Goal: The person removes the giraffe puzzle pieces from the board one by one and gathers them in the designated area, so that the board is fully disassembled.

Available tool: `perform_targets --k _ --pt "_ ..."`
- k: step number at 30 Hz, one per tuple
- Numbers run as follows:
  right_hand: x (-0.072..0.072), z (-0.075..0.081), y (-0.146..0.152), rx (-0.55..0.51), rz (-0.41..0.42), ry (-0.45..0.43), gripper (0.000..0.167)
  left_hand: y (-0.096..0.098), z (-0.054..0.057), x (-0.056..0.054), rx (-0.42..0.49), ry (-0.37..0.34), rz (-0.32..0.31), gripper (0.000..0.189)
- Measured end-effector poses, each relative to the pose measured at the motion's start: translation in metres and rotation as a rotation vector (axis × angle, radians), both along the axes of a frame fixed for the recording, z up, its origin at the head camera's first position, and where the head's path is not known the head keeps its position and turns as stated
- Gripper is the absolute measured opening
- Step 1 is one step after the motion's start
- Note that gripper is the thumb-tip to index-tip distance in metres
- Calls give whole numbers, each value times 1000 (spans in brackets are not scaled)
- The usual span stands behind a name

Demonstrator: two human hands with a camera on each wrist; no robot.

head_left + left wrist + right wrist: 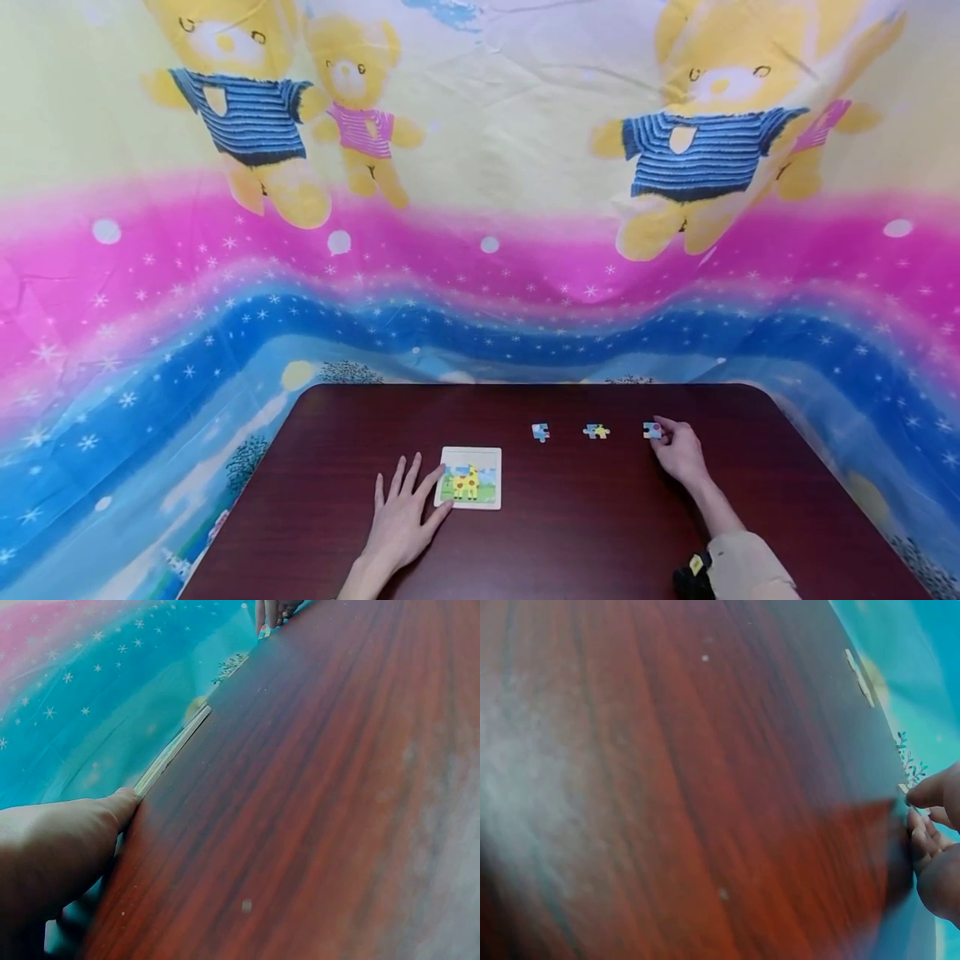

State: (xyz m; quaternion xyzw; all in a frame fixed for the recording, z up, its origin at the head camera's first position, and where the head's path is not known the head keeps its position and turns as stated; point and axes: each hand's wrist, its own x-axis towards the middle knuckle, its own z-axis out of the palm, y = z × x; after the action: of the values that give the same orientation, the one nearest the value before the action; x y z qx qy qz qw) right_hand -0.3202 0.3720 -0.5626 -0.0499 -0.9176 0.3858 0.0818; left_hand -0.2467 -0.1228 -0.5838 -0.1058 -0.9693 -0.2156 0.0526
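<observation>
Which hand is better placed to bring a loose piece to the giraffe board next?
Probably the right hand: it pinches the rightmost piece, while the left hand touches the giraffe board.

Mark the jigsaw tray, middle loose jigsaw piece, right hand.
jigsaw tray (482,459): head view, pale upper area
middle loose jigsaw piece (597,431): head view, printed face
right hand (681,452): head view, back of hand

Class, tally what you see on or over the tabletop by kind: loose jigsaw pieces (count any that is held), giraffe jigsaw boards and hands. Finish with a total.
Loose jigsaw pieces: 3, one pinched by the right hand
Giraffe jigsaw board: 1
Hands, the right and the left hand: 2
Total: 6
</observation>
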Motion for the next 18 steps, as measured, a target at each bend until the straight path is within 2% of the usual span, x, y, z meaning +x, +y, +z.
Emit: perform_targets --k 8,14,18 --pt "2 -12 -4 75 22 52 59 1 0 1 0 11 0 62" --pt "3 -24 -8 161 -5 93 62 0 -1 0 -2 19 1 62" --pt "2 -27 -11 153 -31 86 68 -1 -2 0 -10 30 4 62"
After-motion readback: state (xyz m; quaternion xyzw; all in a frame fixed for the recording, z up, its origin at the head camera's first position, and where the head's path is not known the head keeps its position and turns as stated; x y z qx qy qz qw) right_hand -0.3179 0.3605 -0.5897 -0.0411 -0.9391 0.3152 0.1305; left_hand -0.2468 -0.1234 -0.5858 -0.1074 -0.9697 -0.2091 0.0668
